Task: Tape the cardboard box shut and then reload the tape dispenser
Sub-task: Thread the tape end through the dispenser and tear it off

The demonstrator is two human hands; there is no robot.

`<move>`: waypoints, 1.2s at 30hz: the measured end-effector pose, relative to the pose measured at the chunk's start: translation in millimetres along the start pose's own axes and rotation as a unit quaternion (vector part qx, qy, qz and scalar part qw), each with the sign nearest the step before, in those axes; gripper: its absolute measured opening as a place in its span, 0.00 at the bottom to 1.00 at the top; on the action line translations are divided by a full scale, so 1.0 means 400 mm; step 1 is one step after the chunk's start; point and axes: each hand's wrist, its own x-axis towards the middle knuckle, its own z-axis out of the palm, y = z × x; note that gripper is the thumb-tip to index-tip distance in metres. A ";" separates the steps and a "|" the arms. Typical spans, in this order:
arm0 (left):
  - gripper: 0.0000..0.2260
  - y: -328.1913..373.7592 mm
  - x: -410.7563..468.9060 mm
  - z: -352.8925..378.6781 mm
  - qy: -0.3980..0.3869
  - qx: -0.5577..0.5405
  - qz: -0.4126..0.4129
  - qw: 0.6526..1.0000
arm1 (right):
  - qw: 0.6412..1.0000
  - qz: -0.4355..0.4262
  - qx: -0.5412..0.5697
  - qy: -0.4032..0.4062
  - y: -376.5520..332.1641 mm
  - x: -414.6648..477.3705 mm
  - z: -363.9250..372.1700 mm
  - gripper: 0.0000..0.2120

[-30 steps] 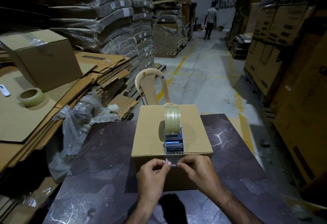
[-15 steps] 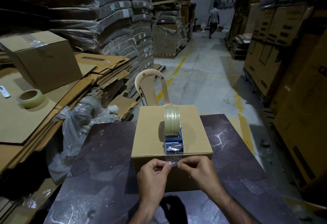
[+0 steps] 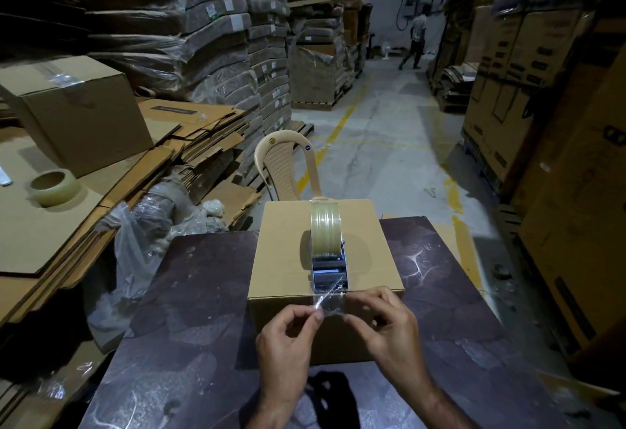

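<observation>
Clear tape (image 3: 330, 305) between left hand (image 3: 288, 337) and right hand (image 3: 386, 327), dispenser (image 3: 329, 276) atop cardboard box (image 3: 281, 259).

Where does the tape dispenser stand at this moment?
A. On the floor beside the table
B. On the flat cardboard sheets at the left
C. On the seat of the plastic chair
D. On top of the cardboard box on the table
D: the tape dispenser stands upright on top of the cardboard box, and the left hand and right hand pinch the tape end at the box's near edge.

Two bare hands (image 3: 288, 340), bare forearms (image 3: 437, 401)
</observation>
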 end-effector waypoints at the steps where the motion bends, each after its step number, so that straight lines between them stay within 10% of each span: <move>1: 0.05 -0.004 0.001 0.000 0.003 0.001 0.003 1.000 | 1.000 -0.001 0.002 -0.003 0.003 0.005 0.001 0.13; 36: 0.02 0.003 0.023 0.016 -0.021 -0.070 -0.137 0.988 | 0.975 0.192 0.014 -0.114 0.013 0.057 0.015 0.09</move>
